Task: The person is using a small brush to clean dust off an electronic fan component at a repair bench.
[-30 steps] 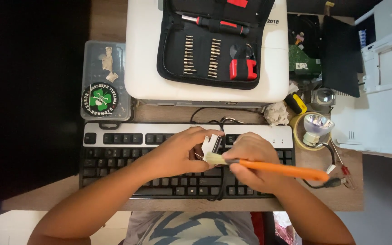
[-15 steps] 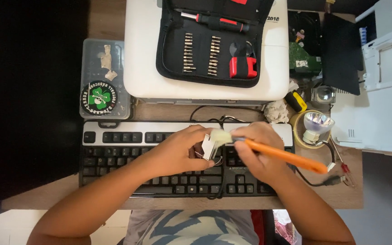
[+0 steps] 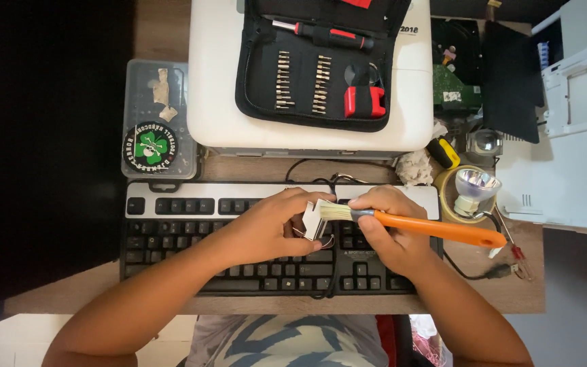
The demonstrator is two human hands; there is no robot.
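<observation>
At the centre of the frame both hands meet above a black and silver keyboard (image 3: pixel 239 234) lying on the wooden tabletop (image 3: pixel 90 289). The left hand (image 3: pixel 266 228) comes in from the lower left with its forearm angled up and to the right, wrist bent slightly, fingers curled and thumb pressed in a clenched grip on a small white part (image 3: pixel 311 219), held upright just over the keys. The right hand (image 3: pixel 392 228) enters from the lower right, knuckles up, fingers wrapped around the near end of an orange-handled brush (image 3: pixel 436 228); the handle points to the right of the frame and the pale bristles touch the white part. At the upper centre an open black screwdriver bit kit (image 3: pixel 321 61) lies on a white case (image 3: pixel 219 81).
</observation>
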